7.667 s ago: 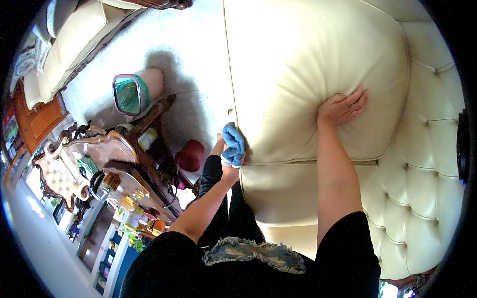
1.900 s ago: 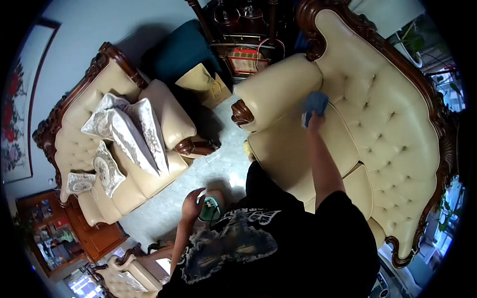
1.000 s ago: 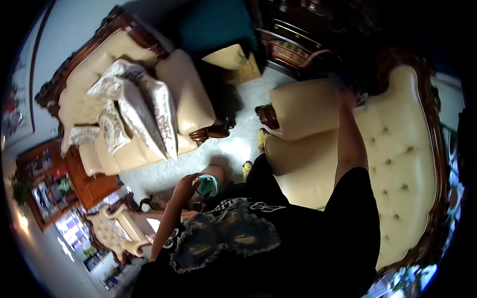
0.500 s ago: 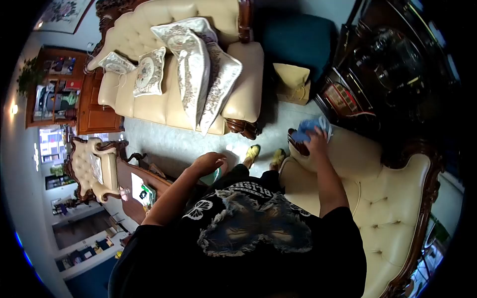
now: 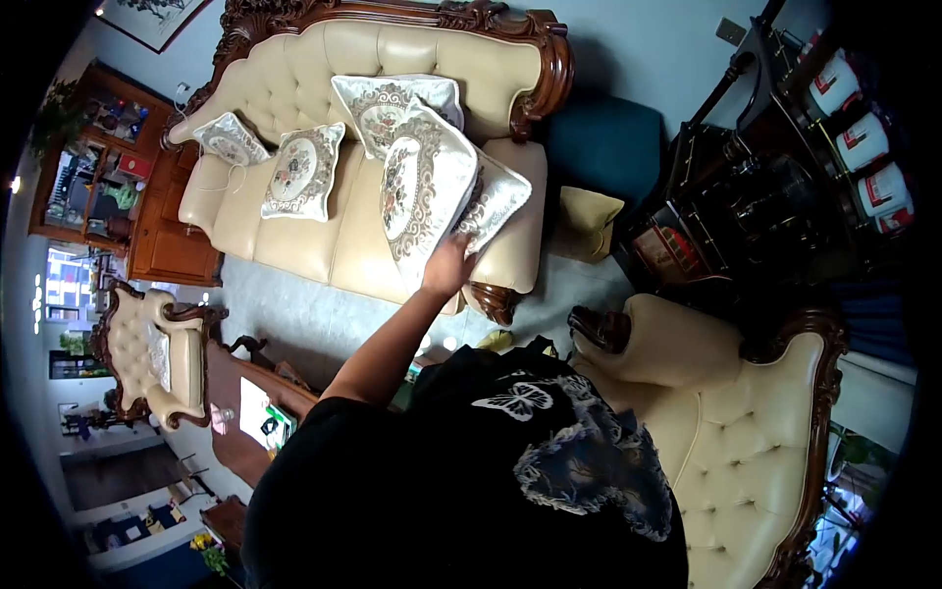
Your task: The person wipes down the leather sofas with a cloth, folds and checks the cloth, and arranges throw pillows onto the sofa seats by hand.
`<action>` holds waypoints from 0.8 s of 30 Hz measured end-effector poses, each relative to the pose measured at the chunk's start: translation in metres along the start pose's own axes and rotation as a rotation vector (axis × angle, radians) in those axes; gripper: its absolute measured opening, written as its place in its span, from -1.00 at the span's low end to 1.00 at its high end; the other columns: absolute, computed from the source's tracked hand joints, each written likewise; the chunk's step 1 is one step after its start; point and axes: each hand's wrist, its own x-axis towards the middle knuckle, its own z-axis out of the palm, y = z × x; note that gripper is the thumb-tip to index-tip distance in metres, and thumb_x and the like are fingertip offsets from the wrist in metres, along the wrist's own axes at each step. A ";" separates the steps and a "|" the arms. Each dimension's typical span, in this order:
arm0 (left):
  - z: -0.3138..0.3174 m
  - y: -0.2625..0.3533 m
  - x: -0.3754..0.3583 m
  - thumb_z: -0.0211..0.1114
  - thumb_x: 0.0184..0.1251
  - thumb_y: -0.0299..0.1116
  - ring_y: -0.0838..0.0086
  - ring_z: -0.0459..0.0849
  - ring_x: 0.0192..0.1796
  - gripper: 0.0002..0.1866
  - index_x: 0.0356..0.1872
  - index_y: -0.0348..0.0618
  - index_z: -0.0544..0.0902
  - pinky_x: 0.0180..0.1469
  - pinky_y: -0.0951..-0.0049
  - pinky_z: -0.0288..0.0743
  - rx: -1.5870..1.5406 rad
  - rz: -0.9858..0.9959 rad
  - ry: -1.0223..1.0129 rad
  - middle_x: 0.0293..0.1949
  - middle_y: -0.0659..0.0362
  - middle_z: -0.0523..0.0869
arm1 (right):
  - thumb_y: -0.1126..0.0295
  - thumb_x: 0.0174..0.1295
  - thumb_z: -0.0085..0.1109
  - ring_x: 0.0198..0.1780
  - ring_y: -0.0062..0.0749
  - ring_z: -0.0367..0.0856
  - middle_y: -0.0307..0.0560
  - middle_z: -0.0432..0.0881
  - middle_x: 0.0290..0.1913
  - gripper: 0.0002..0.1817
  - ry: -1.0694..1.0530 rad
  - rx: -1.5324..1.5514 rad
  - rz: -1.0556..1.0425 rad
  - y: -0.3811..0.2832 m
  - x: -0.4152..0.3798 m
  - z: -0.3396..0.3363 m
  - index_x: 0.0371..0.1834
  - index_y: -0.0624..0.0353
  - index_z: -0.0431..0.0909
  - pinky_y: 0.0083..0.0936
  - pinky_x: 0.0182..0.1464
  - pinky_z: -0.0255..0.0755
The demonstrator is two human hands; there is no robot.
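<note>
My left hand (image 5: 448,267) reaches to the right end of the long cream sofa (image 5: 304,240) and grips the lower edge of a large white patterned cushion (image 5: 424,191). Behind that cushion, two more patterned cushions show, one (image 5: 378,103) against the backrest and one (image 5: 502,201) at the right. Two smaller cushions, one (image 5: 304,175) on the seat and one (image 5: 232,140) by the left armrest, lie farther left. My right hand is out of sight.
A cream armchair (image 5: 746,442) stands close on my right, its carved armrest towards me. A brown table (image 5: 231,393) with papers is at the left. A teal stool (image 5: 608,147), a paper bag (image 5: 586,224) and a dark shelf (image 5: 726,177) stand beyond.
My left hand has moved up and forward onto the large cushion. My right hand, earlier holding a blue cloth over the armchair's armrest, has left the view with it. The view has shifted.
</note>
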 end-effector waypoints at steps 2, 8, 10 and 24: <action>-0.027 0.011 0.035 0.30 0.25 -0.43 -0.06 0.63 0.07 -0.51 0.23 -0.19 0.48 0.11 0.05 0.56 -0.079 0.043 0.168 0.08 -0.12 0.63 | 0.28 0.13 0.31 -0.22 -0.04 0.73 0.14 0.77 -0.21 -0.63 0.062 0.179 0.092 -0.021 -0.053 0.000 -0.05 0.29 0.68 -0.16 -0.11 0.54; -0.035 0.002 0.133 0.39 0.24 -0.03 -0.02 0.66 0.12 -0.34 0.25 -0.20 0.47 0.12 0.08 0.60 0.014 -0.155 0.085 0.13 -0.09 0.62 | 0.28 0.13 0.31 -0.22 -0.04 0.73 0.14 0.77 -0.21 -0.63 0.190 0.476 0.110 -0.096 -0.135 0.018 -0.06 0.29 0.68 -0.17 -0.12 0.54; -0.046 0.012 0.150 0.38 0.23 0.11 0.03 0.67 0.15 -0.29 0.26 -0.19 0.48 0.12 0.10 0.61 0.070 -0.255 -0.048 0.15 -0.08 0.62 | 0.28 0.12 0.31 -0.23 -0.04 0.73 0.14 0.77 -0.22 -0.63 0.219 0.516 0.101 -0.113 -0.151 0.025 -0.06 0.29 0.68 -0.17 -0.12 0.54; -0.007 -0.017 0.195 0.08 0.45 0.01 0.21 0.75 0.14 -0.58 0.02 0.04 0.78 0.11 0.21 0.62 0.244 -0.198 -0.288 0.09 0.07 0.77 | 0.30 0.11 0.31 -0.24 -0.05 0.73 0.13 0.76 -0.24 -0.65 0.332 0.589 0.197 -0.151 -0.231 0.071 -0.08 0.28 0.69 -0.18 -0.14 0.54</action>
